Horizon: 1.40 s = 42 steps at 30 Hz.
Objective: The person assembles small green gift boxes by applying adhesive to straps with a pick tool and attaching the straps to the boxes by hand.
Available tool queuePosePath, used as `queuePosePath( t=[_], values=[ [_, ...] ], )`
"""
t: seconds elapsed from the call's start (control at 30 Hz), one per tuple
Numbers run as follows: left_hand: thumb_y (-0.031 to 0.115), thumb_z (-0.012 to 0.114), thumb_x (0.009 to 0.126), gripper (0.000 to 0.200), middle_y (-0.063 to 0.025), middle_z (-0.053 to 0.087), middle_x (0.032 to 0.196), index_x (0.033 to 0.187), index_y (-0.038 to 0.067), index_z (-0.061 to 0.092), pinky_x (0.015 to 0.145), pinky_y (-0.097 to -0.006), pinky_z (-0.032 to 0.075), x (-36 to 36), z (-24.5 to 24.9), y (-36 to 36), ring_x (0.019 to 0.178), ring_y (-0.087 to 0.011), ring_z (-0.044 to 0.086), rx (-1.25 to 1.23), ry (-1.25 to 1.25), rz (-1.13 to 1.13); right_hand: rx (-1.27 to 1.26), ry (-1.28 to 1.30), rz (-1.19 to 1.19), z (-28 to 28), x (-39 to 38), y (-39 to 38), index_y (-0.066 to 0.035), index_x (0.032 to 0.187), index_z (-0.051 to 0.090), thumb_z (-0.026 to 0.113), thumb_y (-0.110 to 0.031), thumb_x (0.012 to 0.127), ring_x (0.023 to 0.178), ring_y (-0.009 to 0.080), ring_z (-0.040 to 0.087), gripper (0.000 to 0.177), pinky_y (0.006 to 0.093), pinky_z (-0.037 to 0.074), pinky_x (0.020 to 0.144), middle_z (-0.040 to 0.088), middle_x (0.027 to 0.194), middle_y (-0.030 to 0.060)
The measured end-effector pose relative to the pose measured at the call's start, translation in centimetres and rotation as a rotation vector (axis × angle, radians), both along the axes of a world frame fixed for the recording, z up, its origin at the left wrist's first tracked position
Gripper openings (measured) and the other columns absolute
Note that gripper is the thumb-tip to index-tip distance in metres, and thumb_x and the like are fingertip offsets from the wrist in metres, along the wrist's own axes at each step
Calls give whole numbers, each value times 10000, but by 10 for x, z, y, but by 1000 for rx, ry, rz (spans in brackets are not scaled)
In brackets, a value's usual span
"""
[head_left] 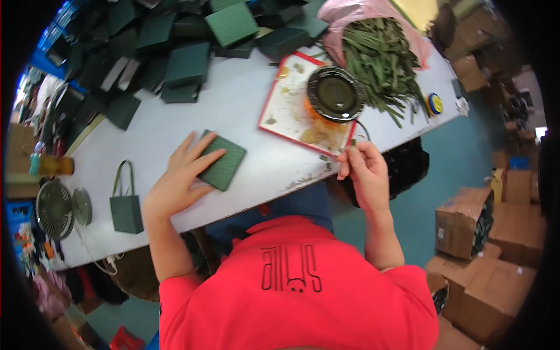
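Note:
My left hand point(178, 178) lies flat on a dark green square box point(224, 160) on the white table point(233, 111), fingers spread over its left part. My right hand point(364, 169) hovers at the table's near edge, fingers pinched on a small dark strip, just below the white board with red rim point(286, 111). A round black dish point(335, 93) sits on that board above an orange patch.
Many dark green boxes point(186, 64) are piled at the table's far left. A heap of green strips point(379, 55) lies on pink plastic. A small green bag point(126, 207) and a fan point(55, 210) stand at left. Cardboard cartons point(484, 256) crowd the floor at right.

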<state>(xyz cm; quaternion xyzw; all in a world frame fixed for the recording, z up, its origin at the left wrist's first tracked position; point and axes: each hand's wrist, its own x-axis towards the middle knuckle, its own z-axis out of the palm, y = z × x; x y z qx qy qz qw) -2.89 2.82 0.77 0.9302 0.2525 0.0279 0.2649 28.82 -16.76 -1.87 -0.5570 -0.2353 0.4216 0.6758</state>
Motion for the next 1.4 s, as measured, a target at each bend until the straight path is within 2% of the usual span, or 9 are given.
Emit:
queuePosePath(
  t=[0.07, 0.1, 0.2, 0.27, 0.47, 0.77, 1.07, 1.23, 1.4],
  values=[
    [148, 816, 681, 739, -160, 335, 1583, 1367, 105, 547, 1166, -453, 287, -11, -9, 0, 1444, -405, 320, 115, 116, 45, -17, 44, -2, 3, 7, 1, -7, 1027, 558, 560, -102, 1018, 567, 46, 457, 95, 212, 388, 508, 637, 848, 61],
    [143, 804, 698, 693, -177, 343, 1570, 1345, 101, 558, 1156, -473, 286, -12, -8, -4, 1424, -419, 332, 104, 75, 63, -24, 67, -35, 6, 8, 4, -20, 1010, 555, 563, -119, 1018, 524, 14, 362, 100, 201, 273, 472, 602, 808, 33],
    [155, 795, 728, 624, -217, 355, 1541, 1304, 89, 566, 1130, -508, 283, -7, -4, -14, 1381, -437, 359, 85, -34, 184, -23, 51, -97, -1, 14, 10, -27, 1006, 554, 566, -135, 1018, 512, 1, 345, 109, 197, 250, 461, 593, 802, 28],
    [198, 825, 715, 674, -232, 348, 1533, 1313, 78, 540, 1122, -500, 279, 17, -9, -32, 1373, -420, 363, 93, -100, 327, -20, 59, -97, -4, 15, 16, -29, 1004, 555, 576, -159, 1017, 510, 3, 346, 132, 197, 255, 459, 590, 794, 23],
    [301, 903, 605, 1065, -171, 356, 1491, 1490, 91, 349, 1105, -532, 269, 48, -29, -46, 1392, -358, 318, 243, -36, 440, -37, 64, -84, -11, 19, 31, -34, 967, 557, 598, -188, 1011, 499, 7, 342, 165, 200, 255, 453, 581, 755, 14],
    [293, 882, 632, 1088, -176, 392, 1453, 1528, 85, 299, 1081, -506, 299, 49, -32, -46, 1349, -347, 372, 254, -43, 510, -57, 91, -100, -11, 20, 38, -43, 916, 567, 615, -179, 998, 484, 7, 333, 166, 199, 240, 435, 575, 720, 13],
    [274, 885, 611, 1001, -178, 437, 1407, 1446, 42, 383, 1070, -501, 304, 49, -40, -42, 1327, -342, 395, 273, -67, 531, -44, 202, -78, -15, 29, 34, -45, 903, 564, 606, -146, 989, 451, 11, 316, 138, 195, 218, 407, 579, 726, 21],
    [243, 914, 562, 990, -173, 463, 1383, 1403, 33, 435, 1077, -464, 353, 44, -34, -37, 1299, -360, 430, 115, -276, 418, -11, 139, -93, -3, 9, 21, -50, 911, 563, 610, -141, 981, 465, 17, 332, 124, 191, 238, 429, 577, 734, 21],
    [235, 944, 515, 1015, -188, 487, 1379, 1386, 9, 474, 1093, -443, 380, 48, -14, -37, 1288, -384, 448, -102, -487, 143, -146, 125, 280, 20, -28, 11, -50, 925, 587, 612, -151, 979, 543, 10, 399, 117, 186, 281, 468, 592, 745, 5]
  ],
)
